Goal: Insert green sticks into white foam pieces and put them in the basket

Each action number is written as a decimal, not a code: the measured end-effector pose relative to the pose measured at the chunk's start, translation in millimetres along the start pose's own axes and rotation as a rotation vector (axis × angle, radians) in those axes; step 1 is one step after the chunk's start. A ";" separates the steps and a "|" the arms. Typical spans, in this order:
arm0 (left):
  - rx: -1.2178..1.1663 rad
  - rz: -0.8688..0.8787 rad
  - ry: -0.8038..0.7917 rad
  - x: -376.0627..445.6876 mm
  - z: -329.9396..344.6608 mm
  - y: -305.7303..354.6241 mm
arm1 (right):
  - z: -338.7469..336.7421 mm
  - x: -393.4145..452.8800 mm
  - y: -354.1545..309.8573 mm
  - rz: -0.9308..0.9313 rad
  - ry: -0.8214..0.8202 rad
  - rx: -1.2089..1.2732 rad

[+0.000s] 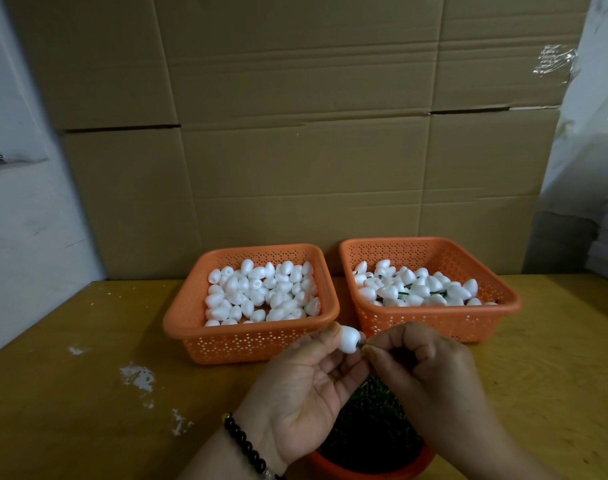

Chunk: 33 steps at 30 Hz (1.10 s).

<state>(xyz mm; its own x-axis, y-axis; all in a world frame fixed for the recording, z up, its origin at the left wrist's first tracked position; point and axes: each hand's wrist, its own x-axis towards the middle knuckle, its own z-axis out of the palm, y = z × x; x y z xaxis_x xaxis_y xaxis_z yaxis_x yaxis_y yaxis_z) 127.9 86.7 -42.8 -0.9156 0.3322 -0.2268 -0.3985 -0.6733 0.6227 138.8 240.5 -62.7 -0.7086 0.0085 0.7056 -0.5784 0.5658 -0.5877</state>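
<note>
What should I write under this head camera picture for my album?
Left hand holds a foam piece while the right hand pushes in a stick, before two orange baskets.

Two orange baskets are standing side by side on the far half of the table (pixel 88 393): the left basket (pixel 250 336) and the right basket (pixel 430 323), with only a narrow gap between them. A cardboard wall (pixel 295 150) is closing off the far side directly behind both. Both baskets are lying open from above. An orange bowl (pixel 368 471) is occupying the near edge, under the left hand (pixel 306 386) and right hand (pixel 430 372). Bare tabletop is stretching left of the left basket and right of the right basket.
</note>
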 end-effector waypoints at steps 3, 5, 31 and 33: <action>-0.002 -0.005 0.003 0.3 -0.5 -0.4 | 0.1 -0.5 1.2 0.004 0.000 0.001; 0.001 -0.005 0.007 0.6 -0.8 -0.6 | 0.1 -0.8 1.7 0.006 -0.002 0.000; -0.053 -0.014 0.051 3.2 -0.9 -0.8 | 0.5 -1.2 1.2 0.061 -0.044 0.029; -0.063 -0.019 0.052 4.3 -1.5 0.3 | 0.8 -1.2 0.0 0.081 -0.044 0.045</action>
<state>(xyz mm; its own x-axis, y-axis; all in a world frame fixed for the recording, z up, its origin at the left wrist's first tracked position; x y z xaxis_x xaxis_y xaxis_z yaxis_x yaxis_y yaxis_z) 123.8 86.9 -44.7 -0.9086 0.3117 -0.2779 -0.4172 -0.7080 0.5698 139.3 239.8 -63.9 -0.7702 0.0165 0.6375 -0.5351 0.5273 -0.6600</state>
